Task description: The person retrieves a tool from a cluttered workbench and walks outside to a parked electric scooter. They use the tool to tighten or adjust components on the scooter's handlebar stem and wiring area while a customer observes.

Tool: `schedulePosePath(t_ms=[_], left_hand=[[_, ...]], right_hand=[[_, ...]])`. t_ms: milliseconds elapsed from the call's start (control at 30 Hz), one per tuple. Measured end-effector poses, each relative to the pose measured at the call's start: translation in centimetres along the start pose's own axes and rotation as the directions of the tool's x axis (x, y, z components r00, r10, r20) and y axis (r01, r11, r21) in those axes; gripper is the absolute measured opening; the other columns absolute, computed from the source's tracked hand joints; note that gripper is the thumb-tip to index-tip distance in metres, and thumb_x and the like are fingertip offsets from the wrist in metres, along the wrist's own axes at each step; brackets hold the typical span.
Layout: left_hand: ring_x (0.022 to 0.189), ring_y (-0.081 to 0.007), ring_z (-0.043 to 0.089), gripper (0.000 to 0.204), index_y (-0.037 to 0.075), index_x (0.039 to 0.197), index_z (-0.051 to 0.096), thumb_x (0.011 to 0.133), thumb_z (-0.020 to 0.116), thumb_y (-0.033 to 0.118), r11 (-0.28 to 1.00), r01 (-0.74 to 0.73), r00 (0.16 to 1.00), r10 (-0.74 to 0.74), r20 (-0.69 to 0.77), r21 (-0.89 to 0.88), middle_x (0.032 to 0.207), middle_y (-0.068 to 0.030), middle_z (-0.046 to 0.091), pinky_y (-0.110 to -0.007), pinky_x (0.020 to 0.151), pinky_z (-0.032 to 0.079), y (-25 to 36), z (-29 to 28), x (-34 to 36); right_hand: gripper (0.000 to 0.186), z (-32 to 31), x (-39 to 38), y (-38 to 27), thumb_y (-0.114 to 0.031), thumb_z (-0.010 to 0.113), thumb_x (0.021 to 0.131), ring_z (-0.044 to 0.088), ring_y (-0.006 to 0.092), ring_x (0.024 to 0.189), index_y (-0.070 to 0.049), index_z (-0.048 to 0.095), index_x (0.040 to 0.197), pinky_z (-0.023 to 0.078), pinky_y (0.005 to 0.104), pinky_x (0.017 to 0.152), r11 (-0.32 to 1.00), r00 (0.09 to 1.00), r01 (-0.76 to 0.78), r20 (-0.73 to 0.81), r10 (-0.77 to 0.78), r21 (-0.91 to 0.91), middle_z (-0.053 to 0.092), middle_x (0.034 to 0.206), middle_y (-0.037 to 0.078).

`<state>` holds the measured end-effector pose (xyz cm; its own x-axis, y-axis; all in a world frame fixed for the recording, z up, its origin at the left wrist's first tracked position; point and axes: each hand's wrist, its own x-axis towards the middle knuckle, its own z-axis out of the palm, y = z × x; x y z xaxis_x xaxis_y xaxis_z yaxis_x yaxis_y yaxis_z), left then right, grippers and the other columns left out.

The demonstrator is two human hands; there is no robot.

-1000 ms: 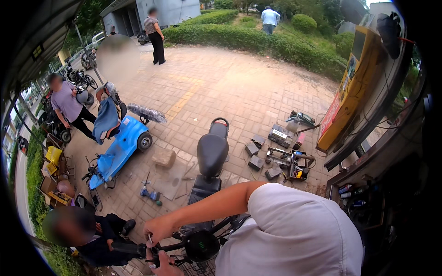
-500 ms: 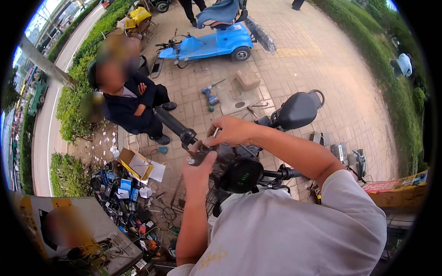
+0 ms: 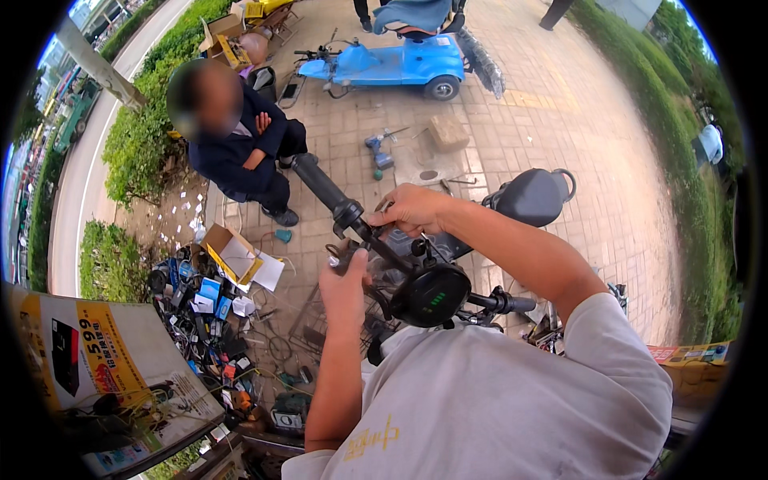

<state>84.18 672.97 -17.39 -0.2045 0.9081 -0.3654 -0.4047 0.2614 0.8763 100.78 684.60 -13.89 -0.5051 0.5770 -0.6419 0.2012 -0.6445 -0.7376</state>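
While the left hand [image 3: 346, 282] closes around a small fitting under the handlebar [image 3: 356, 220], the right hand [image 3: 412, 210] pinches the bar from two o'clock. Its black grip [image 3: 317, 181] extends toward eleven o'clock. Judging by the parts [image 3: 210, 298] strewn at nine o'clock, the repair looks midway, fitting not yet secured.

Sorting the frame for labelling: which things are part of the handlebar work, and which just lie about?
In hand:
left hand
right hand
handlebar
round display

Lying about:
cordless drill
open cardboard box
blue scooter
parts pile
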Motion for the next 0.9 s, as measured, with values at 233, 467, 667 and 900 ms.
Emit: schedulePosePath(t_ms=[233, 467, 667, 900], left_hand=[[0.068, -0.0157, 0.061, 0.024, -0.003, 0.098, 0.058, 0.084, 0.068, 0.013, 0.997, 0.07, 0.997, -0.071, -0.041, -0.014, 0.081, -0.0085, 0.063, -0.028, 0.059, 0.05, 0.3, -0.2, 1.1], [0.069, -0.0176, 0.064, 0.024, -0.003, 0.096, 0.057, 0.085, 0.068, 0.014, 0.992, 0.116, 0.993, -0.118, -0.028, -0.054, 0.084, -0.0101, 0.063, -0.029, 0.061, 0.053, 0.6, 0.3, 1.5], [0.067, -0.0167, 0.063, 0.023, -0.001, 0.096, 0.051, 0.087, 0.065, 0.015, 0.997, 0.081, 0.993, -0.082, -0.086, -0.017, 0.085, -0.0091, 0.061, -0.03, 0.059, 0.054, 0.5, 1.0, 1.2], [0.072, -0.0125, 0.055, 0.015, 0.003, 0.099, 0.052, 0.093, 0.055, 0.016, 0.985, 0.054, 0.998, -0.05, 0.023, -0.161, 0.087, -0.0047, 0.057, -0.029, 0.068, 0.052, -0.3, 0.4, 0.2]], right_hand=[[0.037, 0.0, 1.4, 0.2, -0.028, 0.071, 0.084, 0.024, 0.008, 0.037, 0.007, 0.061, 0.082, 0.019, 0.0259, 0.036, 0.995, 0.996, -0.082, 0.03, 0.08, 0.064, 0.053, 0.06, 0.009], [0.035, 1.0, 1.4, 0.4, -0.027, 0.065, 0.089, 0.024, 0.0094, 0.037, 0.005, 0.059, 0.078, 0.019, 0.0274, 0.036, 0.996, 0.991, -0.088, -0.105, 0.087, -0.007, 0.058, 0.069, 0.014], [0.03, 2.0, 1.4, 0.3, -0.023, 0.061, 0.091, 0.029, 0.0093, 0.038, 0.004, 0.061, 0.079, 0.02, 0.0282, 0.036, 0.997, 0.975, -0.078, -0.211, 0.071, -0.022, 0.059, 0.07, 0.014], [0.022, 2.1, 1.3, 0.3, -0.018, 0.056, 0.092, 0.035, 0.0096, 0.04, 0.002, 0.063, 0.086, 0.022, 0.0273, 0.036, 0.996, 0.97, -0.076, -0.235, 0.063, -0.047, 0.058, 0.069, 0.011]])
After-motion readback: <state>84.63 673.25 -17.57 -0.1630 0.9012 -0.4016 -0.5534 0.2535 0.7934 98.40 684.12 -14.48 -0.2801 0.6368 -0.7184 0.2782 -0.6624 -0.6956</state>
